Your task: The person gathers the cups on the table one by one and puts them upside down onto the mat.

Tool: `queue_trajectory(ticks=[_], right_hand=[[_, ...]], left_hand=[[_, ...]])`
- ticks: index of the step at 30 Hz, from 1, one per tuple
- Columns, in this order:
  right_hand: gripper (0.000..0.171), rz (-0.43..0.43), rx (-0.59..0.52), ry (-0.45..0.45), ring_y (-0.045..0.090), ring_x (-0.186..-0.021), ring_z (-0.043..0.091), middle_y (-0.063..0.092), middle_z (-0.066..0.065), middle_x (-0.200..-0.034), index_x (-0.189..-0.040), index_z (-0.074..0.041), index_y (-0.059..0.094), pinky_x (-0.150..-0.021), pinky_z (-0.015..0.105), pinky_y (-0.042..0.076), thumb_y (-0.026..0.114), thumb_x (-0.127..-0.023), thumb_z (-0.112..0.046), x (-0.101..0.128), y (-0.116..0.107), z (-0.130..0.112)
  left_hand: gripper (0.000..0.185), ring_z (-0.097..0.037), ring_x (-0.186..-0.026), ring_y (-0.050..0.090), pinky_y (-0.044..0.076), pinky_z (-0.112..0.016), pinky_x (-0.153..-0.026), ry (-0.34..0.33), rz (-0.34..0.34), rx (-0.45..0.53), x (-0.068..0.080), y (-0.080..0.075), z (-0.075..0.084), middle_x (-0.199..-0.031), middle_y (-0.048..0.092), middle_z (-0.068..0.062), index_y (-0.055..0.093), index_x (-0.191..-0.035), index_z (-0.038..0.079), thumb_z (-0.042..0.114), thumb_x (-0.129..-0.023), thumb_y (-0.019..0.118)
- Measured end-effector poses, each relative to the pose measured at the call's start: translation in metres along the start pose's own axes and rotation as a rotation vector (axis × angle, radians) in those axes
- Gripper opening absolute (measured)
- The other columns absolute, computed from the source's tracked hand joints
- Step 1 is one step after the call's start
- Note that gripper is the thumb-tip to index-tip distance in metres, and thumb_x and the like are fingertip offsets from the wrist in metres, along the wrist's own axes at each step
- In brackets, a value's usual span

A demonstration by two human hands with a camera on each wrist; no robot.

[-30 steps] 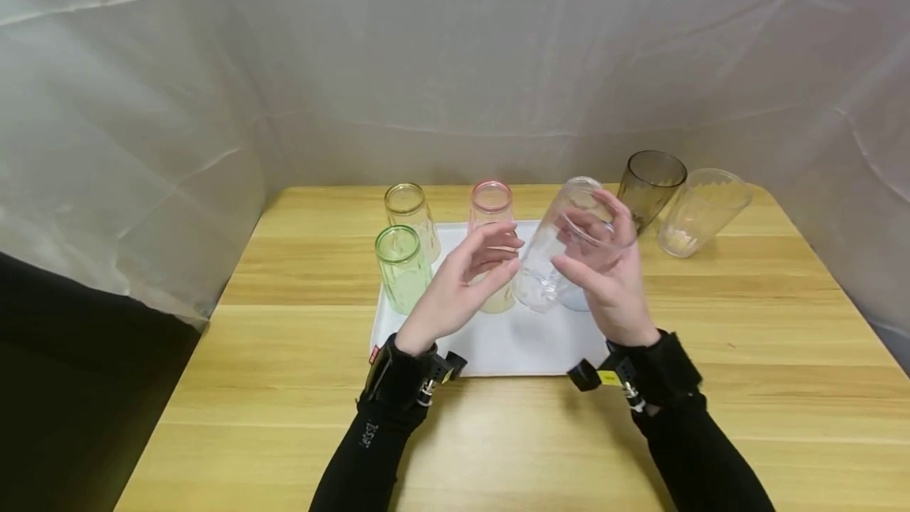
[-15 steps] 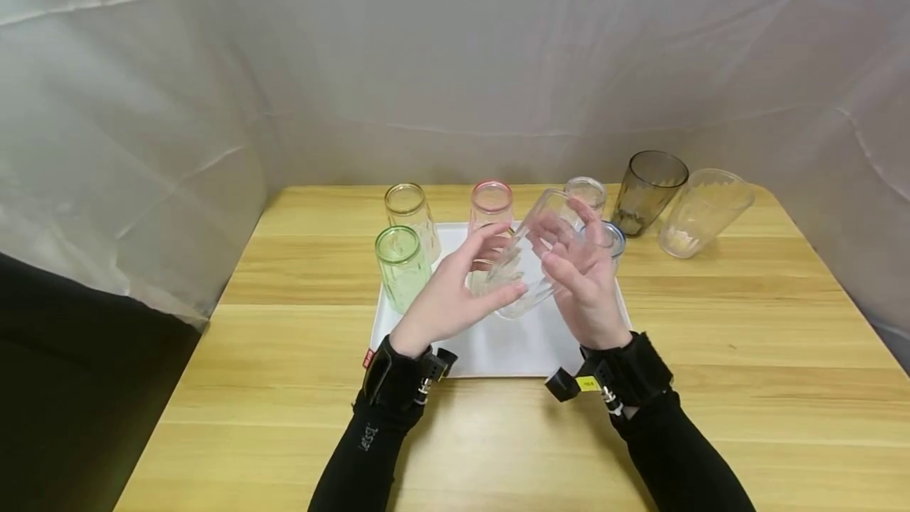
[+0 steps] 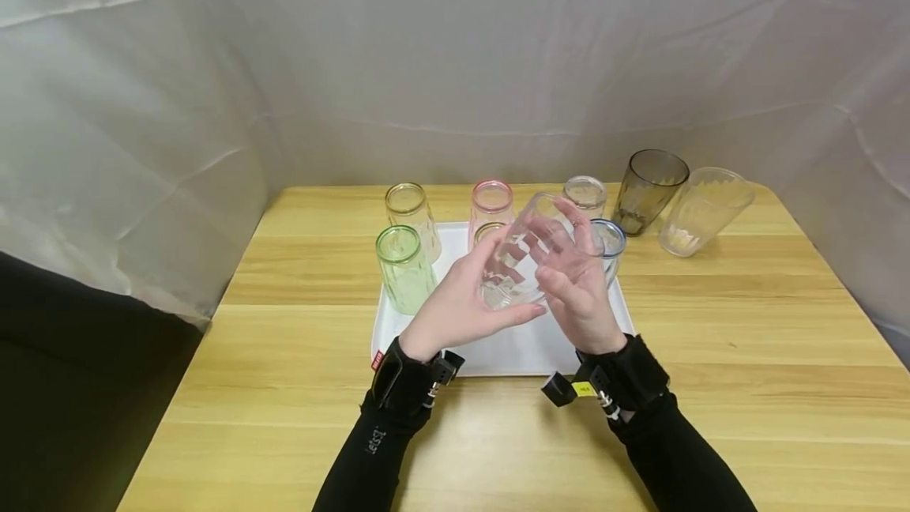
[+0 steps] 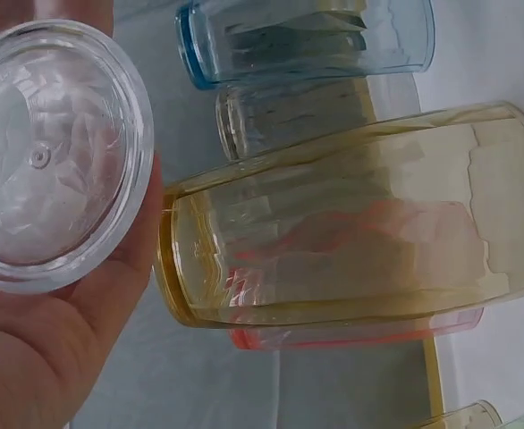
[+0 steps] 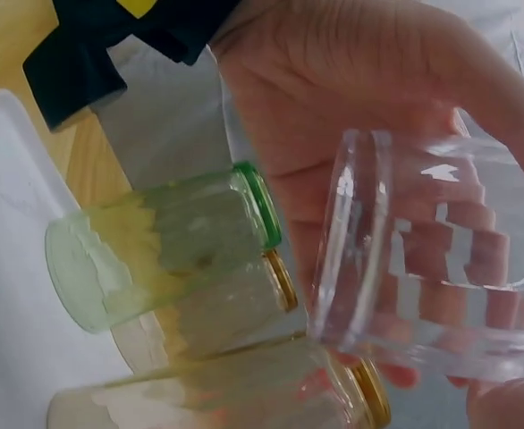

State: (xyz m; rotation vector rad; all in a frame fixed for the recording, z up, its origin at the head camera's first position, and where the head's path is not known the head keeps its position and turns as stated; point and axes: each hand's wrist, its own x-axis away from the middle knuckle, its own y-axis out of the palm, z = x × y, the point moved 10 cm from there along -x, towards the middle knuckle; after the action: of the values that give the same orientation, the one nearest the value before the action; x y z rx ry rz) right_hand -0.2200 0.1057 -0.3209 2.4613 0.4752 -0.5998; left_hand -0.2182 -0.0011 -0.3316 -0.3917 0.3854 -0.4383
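A clear ribbed drinking glass (image 3: pixel 536 247) is held tilted above the tray by both hands, base toward the left. My left hand (image 3: pixel 462 299) curls round its lower end, thumb on the near side and fingers behind. My right hand (image 3: pixel 579 283) grips it nearer the rim. In the left wrist view the round glass base (image 4: pixel 47 161) faces the camera. Below the hands, a white tray (image 3: pixel 498 350) bears several upside-down glasses: green (image 3: pixel 404 267), amber (image 3: pixel 412 216), pink (image 3: pixel 492 204), clear (image 3: pixel 585 194) and blue (image 3: pixel 610 239). A yellow glass (image 4: pixel 360 223) is largely hidden by my left hand in the head view.
Right of the tray, a smoky grey glass (image 3: pixel 647 192) and another clear glass (image 3: pixel 704 216) stand on the wooden table (image 3: pixel 768 322), openings up. Pale cloth (image 3: pixel 455 62) hangs behind the table. A dark area (image 3: pixel 78 378) lies beyond its left edge.
The right hand has brought the clear glass leftward and slightly lower, uncovering the blue glass. My left hand, apart from it a second ago, has closed round its base end.
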Motion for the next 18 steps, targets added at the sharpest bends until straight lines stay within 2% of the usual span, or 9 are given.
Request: queue_trajectory(ticks=[6, 10, 14, 18], right_hand=[[0.080, -0.002, 0.046, -0.016, 0.050, -0.133, 0.014, 0.057, -0.003, -0.133, -0.148, -0.016, 0.035, -0.124, 0.039, 0.030, 0.083, -0.084, -0.021, -0.002, -0.007, -0.004], [0.087, 0.010, 0.107, -0.022, 0.049, -0.136, 0.016, 0.057, -0.001, -0.132, -0.149, -0.013, 0.033, -0.125, 0.037, 0.030, 0.085, -0.080, -0.014, -0.002, -0.011, -0.009], [0.092, 0.011, 0.158, -0.030, 0.048, -0.135, 0.017, 0.056, 0.000, -0.134, -0.151, -0.010, 0.030, -0.121, 0.032, 0.035, 0.087, -0.078, -0.012, -0.004, -0.016, -0.014], [0.088, 0.008, 0.203, -0.047, 0.047, -0.136, 0.019, 0.053, 0.004, -0.139, -0.152, -0.007, 0.029, -0.121, 0.032, 0.036, 0.082, -0.082, -0.007, -0.005, -0.021, -0.020]], left_hand=[[0.090, -0.023, -0.112, 0.066, 0.058, -0.042, -0.093, 0.012, 0.029, -0.084, 0.001, -0.007, 0.000, -0.133, 0.063, 0.001, 0.034, -0.155, 0.029, 0.033, -0.080, 0.084], [0.089, -0.022, -0.108, 0.065, 0.058, -0.037, -0.088, 0.020, 0.053, -0.164, 0.003, -0.015, 0.002, -0.129, 0.064, 0.000, 0.038, -0.153, 0.025, 0.035, -0.078, 0.085], [0.092, -0.022, -0.104, 0.066, 0.059, -0.037, -0.085, 0.062, 0.072, -0.288, 0.007, -0.023, 0.007, -0.130, 0.064, -0.004, 0.038, -0.154, 0.020, 0.036, -0.077, 0.086], [0.093, -0.022, -0.110, 0.065, 0.058, -0.039, -0.090, 0.115, 0.106, -0.436, 0.010, -0.033, 0.015, -0.133, 0.064, -0.005, 0.039, -0.154, 0.020, 0.037, -0.076, 0.087]])
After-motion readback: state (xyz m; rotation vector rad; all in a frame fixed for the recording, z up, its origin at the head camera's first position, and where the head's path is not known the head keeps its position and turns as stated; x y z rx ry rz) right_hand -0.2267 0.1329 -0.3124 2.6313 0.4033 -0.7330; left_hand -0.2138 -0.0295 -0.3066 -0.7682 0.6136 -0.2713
